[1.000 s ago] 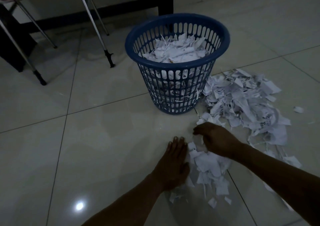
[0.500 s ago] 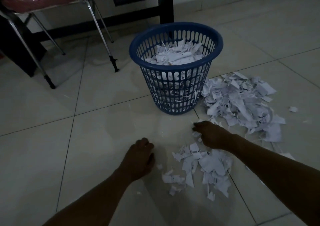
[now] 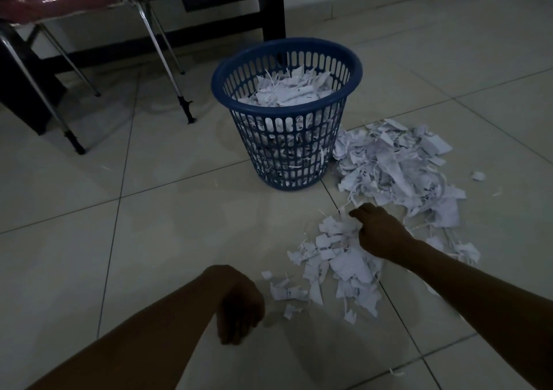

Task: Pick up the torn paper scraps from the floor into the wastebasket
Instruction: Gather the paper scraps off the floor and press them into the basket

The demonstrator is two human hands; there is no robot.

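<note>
A blue slotted wastebasket (image 3: 285, 153) stands on the tiled floor, filled near its rim with white paper scraps (image 3: 287, 92). A large heap of torn scraps (image 3: 395, 168) lies to its right. A smaller pile of scraps (image 3: 338, 267) lies nearer to me. My right hand (image 3: 380, 231) sits at the far edge of this smaller pile, its fingers curled round some scraps. My left hand (image 3: 239, 306) hangs just left of the small pile, wrist bent, fingers loosely curled downward with nothing in them.
A red-seated chair with metal legs (image 3: 167, 60) stands at the back left. A dark wooden furniture leg (image 3: 272, 9) rises behind the basket. A stray scrap (image 3: 478, 176) lies right of the big heap. Bare tile (image 3: 149, 240) spreads to the left.
My left hand has drawn back from the small pile toward me and lifted, its fingers now hanging. My right hand stays at the pile's far edge, curled on scraps.
</note>
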